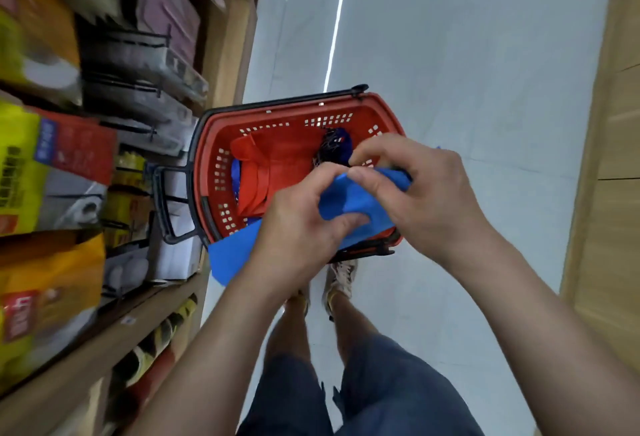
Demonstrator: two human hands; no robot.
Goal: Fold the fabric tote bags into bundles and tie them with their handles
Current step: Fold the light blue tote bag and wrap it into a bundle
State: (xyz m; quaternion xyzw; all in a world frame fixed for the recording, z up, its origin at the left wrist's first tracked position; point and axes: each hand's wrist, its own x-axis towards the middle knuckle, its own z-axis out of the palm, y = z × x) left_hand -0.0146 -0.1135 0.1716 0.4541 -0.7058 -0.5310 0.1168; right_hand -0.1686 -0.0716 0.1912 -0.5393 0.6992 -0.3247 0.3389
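1. The left hand (298,228) is curled round the near-left part of a blue tote bag (346,198). Its thumb presses flat on the cloth and its fingers are tucked in behind.
2. The right hand (429,190) pinches the far-right end of the same bag, with the thumb on top and bent fingers arched over it.
3. The blue tote bag is held in the air between both hands, just above the near edge of the basket. It is a smooth, matte, thin cloth bunched into a soft, rounded wad. A flat, stiff-looking flap of it juts out to the near left, below the left wrist.
4. The basket (298,117) is red moulded plastic with rounded corners and rows of small square holes in its walls. It stands on the floor under the hands. A black tubular handle (162,207) loops out from its left side.
5. Inside the basket lies a red tote bag (273,165), folded flat and wrapped by broad bands of its own cloth. To its right is a dark, fuzzy bundle (334,146) with some deep blue in it; what it is cannot be made out.
6. The floor (467,55) is pale grey and glossy, with a thin bright streak running away.
7. On the left, a light wooden shelf (104,342) holds blurred glossy packages (20,172) in yellow, red and orange.
8. Nearest are bare legs, dark denim shorts (391,383) and a worn pale shoe (341,276).
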